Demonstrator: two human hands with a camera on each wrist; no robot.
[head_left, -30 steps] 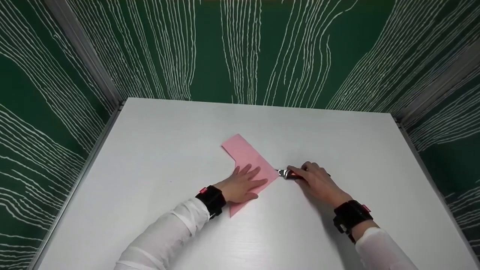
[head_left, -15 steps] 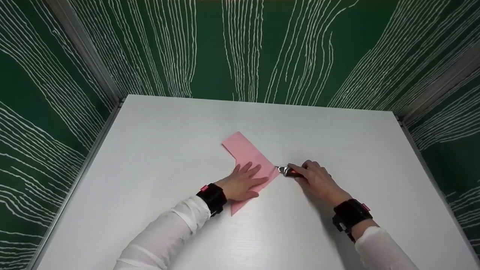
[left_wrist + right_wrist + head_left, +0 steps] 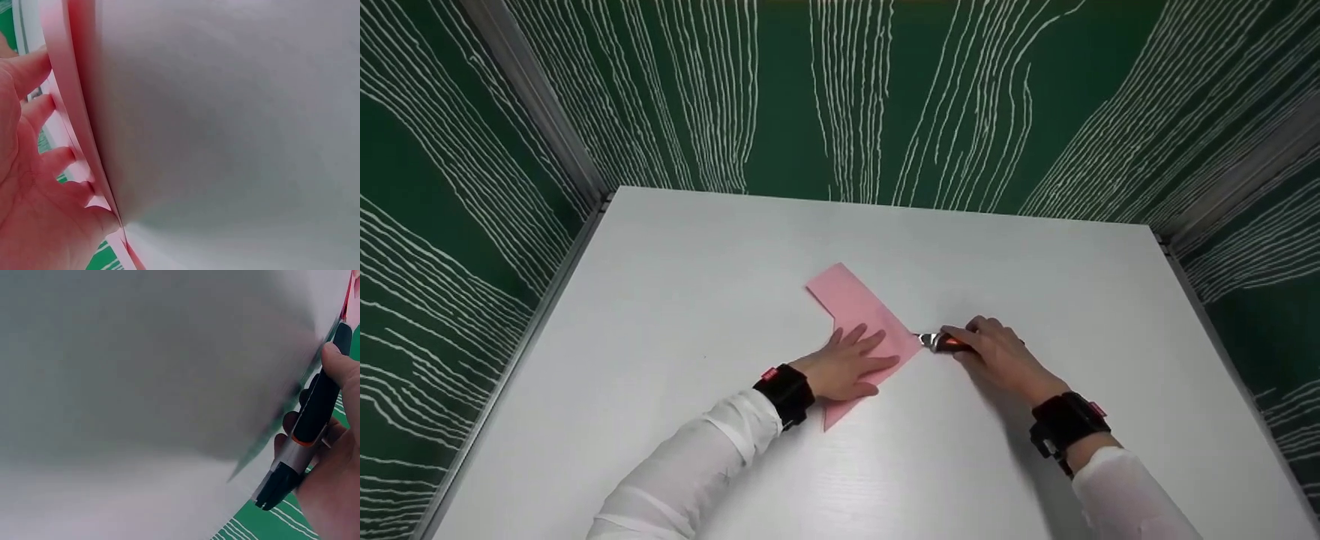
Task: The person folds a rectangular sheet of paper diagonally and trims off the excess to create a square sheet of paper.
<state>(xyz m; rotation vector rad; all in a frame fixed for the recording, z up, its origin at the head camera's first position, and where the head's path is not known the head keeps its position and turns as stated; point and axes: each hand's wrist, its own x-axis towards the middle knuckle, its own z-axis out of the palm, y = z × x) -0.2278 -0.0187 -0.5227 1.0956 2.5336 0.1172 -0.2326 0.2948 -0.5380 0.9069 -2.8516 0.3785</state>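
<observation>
A folded sheet of pink paper [image 3: 864, 304] lies on the white table, angled like an L with a pointed lower end. My left hand [image 3: 840, 371] rests on it with fingers spread, pressing it flat; in the left wrist view the fingertips meet the pink paper's folded edge [image 3: 70, 84]. At the paper's right corner, my right hand [image 3: 997, 354] grips what looks like a utility knife [image 3: 934, 342] with a dark and orange handle and silver head. Its thin tip reaches the paper's edge. The right wrist view shows the thumb on the dark handle [image 3: 315, 410].
The white table [image 3: 697, 270] runs back to a dark green wall [image 3: 780, 97] with white wavy lines. Grey metal posts [image 3: 529, 90] stand at the corners. Black wrist straps [image 3: 785, 396] sit on both wrists.
My right hand and the knife have shifted very slightly, with the tip staying at the paper's right corner. The left hand keeps its place on the paper. The head view has tilted a little.
</observation>
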